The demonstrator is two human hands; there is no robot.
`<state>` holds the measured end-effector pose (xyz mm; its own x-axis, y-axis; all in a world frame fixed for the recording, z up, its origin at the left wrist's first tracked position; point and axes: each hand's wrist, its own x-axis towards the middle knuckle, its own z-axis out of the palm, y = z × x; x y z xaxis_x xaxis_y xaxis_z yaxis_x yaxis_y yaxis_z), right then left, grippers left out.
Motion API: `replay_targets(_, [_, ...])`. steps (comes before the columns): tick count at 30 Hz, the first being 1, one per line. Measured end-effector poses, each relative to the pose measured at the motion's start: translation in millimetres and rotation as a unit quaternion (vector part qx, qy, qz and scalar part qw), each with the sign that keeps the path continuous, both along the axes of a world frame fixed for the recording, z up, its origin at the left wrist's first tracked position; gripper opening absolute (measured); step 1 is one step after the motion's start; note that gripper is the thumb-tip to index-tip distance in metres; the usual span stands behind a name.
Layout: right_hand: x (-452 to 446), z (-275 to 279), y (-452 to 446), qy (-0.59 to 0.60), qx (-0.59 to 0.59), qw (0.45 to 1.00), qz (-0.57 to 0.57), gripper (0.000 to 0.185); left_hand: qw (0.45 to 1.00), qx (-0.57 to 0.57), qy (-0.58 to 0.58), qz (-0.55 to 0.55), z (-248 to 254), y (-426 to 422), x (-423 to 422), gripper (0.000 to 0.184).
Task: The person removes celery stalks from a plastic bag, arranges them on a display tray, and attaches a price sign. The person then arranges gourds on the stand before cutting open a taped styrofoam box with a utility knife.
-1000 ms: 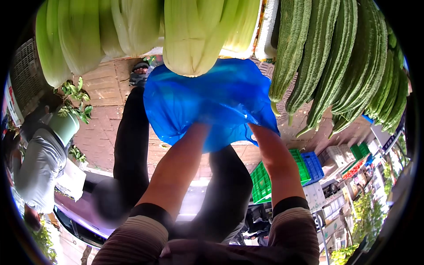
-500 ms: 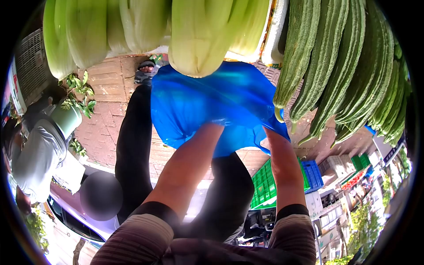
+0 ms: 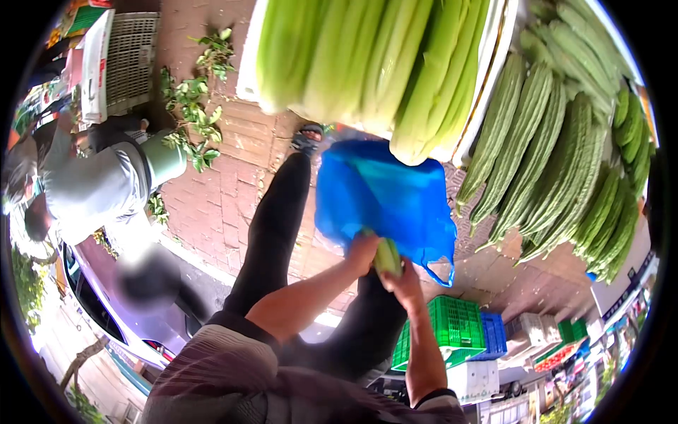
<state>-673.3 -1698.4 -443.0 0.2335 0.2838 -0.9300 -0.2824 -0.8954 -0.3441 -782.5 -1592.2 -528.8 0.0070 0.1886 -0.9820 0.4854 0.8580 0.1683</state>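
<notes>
- Stands over reddish brick paving point(image 3: 219, 191), with dark trousers point(image 3: 272, 233) on both legs and a sandal point(image 3: 307, 138) showing.
- See a purple car point(image 3: 116, 286) at the lower left.
- See just above it a person in light grey point(image 3: 99, 180), near leafy sprigs point(image 3: 194, 99).
- Find long pale-green stalks point(image 3: 367, 71) packed side by side in a white box point(image 3: 248, 76), at the top.
- Find ridged green gourds point(image 3: 554, 191) in a row at the upper right, right of the stalks.
- Note a green crate point(image 3: 452, 321) touching a blue crate point(image 3: 492, 336), at the lower right.
- Note a blue bag point(image 3: 395, 184) just beyond the hands, below the stalks, with a handle loop at its lower right; cannot tell whether gripped.
- Holds with left hand point(image 3: 363, 253), fingers curled, and right hand point(image 3: 405, 283), fingers closed at the lower end, a short green piece point(image 3: 388, 258), tilted, between both hands, in front of the bag.
</notes>
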Motion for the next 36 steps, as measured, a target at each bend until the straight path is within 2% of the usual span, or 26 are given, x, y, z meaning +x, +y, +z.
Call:
replay_targets(1, [5.3, 50.7, 29.4, 0.077, -0.028, 0.996, -0.042, 0.075, 0.998, 0.016, 0.012, -0.055, 15.2, -7.9, -14.1, 0.049])
replay_targets(2, [-16.5, 61.1, 13.2, 0.073, 0.020, 0.994, -0.077, 0.076, 0.993, 0.032, 0.026, -0.109, 30.9, -15.4, -27.9, 0.054])
replay_targets(3, [-14.8, 98.4, 35.1, 0.140, -0.002, 0.983, -0.118, 0.079, 0.994, -0.030, -0.068, -0.084, 66.0, -3.0, -31.1, 0.056])
replay_targets(5, [-42.0, 106.8, 10.4, 0.120, -0.008, 0.986, -0.112, 0.078, 0.993, -0.008, -0.076, -0.085, 70.8, -31.2, -55.2, 0.032])
replay_targets(6, [-83.7, 86.1, -38.9, 0.050, 0.015, 0.995, -0.080, 0.072, 0.981, 0.012, -0.094, -0.167, 118.4, -6.6, -43.6, 0.028])
replay_targets(7, [-65.7, 138.0, 9.2, 0.086, -0.001, 0.994, -0.072, 0.066, 0.973, 0.030, -0.095, -0.208, 133.4, -7.4, -50.9, 0.032])
replay_targets(10, [-106.0, 182.8, 5.8, 0.062, 0.015, 0.993, -0.097, 0.063, 0.939, 0.111, -0.071, -0.318, 158.9, -31.9, -90.9, 0.045])
replay_targets(12, [-119.0, 216.8, 32.7, 0.056, 0.014, 0.990, -0.129, 0.064, 0.943, 0.152, -0.116, -0.273, 210.5, -3.5, -97.7, 0.056])
replay_targets(15, [-129.0, 240.9, 80.8, 0.036, 0.046, 0.988, -0.144, 0.069, 0.929, 0.045, -0.081, -0.359, 283.1, 80.8, -76.6, 0.066])
replay_targets(18, [-129.6, 243.4, 132.9, 0.015, 0.097, 0.986, -0.134, 0.074, 0.940, 0.018, -0.074, -0.334, 305.1, 150.1, -60.0, 0.066])
replay_targets(20, [-119.7, 231.3, 177.4, -0.002, 0.140, 0.983, -0.117, 0.077, 0.941, 0.080, -0.083, -0.317, 313.7, 208.8, -45.3, 0.069])
replay_targets(22, [-105.6, 208.7, 233.2, -0.027, 0.190, 0.977, -0.090, 0.081, 0.950, 0.158, -0.102, -0.249, 295.2, 257.5, -38.9, 0.072])
replay_targets(24, [-91.7, 178.2, 287.7, -0.067, 0.236, 0.968, -0.058, 0.084, 0.942, 0.207, -0.075, -0.252, 292.7, 330.7, -14.6, 0.071])
replay_targets(25, [-89.3, 158.7, 310.2, -0.112, 0.253, 0.960, -0.032, 0.084, 0.935, 0.265, -0.098, -0.212, 273.5, 354.6, -15.0, 0.069])
replay_targets(26, [-88.5, 138.2, 327.8, -0.154, 0.269, 0.951, -0.005, 0.084, 0.940, 0.244, -0.101, -0.214, 270.0, 390.3, -6.9, 0.072])
replay_targets(27, [-87.7, 129.7, 335.2, -0.175, 0.267, 0.948, 0.015, 0.084, 0.931, 0.275, -0.111, -0.212, 255.3, 418.3, -1.4, 0.075])
replay_targets(28, [-86.9, 121.3, 342.5, -0.197, 0.264, 0.943, 0.036, 0.084, 0.884, 0.369, -0.109, -0.265, 214.0, 438.9, -5.6, 0.072])
replay_targets(29, [-82.7, 115.9, 346.5, -0.201, 0.245, 0.947, 0.049, 0.084, 0.896, 0.360, -0.139, -0.220, 205.7, 465.0, 3.7, 0.067])
replay_targets(31, [-76.8, 121.3, 353.4, -0.165, 0.211, 0.963, -0.012, 0.075, 0.898, 0.304, -0.264, -0.175, 172.1, 511.6, 17.0, 0.070])
replay_targets(32, [-74.2, 117.3, 349.9, -0.172, 0.199, 0.965, -0.001, 0.073, 0.885, 0.315, -0.311, -0.144, 128.2, 517.2, 20.2, 0.063])
replay_targets(34, [-71.9, 104.7, 327.1, -0.185, 0.174, 0.967, 0.021, 0.068, 0.831, 0.410, -0.194, -0.322, 100.7, 528.3, 36.9, 0.068])
replay_targets(36, [-73.7, 82.9, 299.6, -0.234, 0.172, 0.956, 0.050, 0.059, 0.821, 0.455, -0.115, -0.325, 83.5, 521.6, 43.3, 0.076])
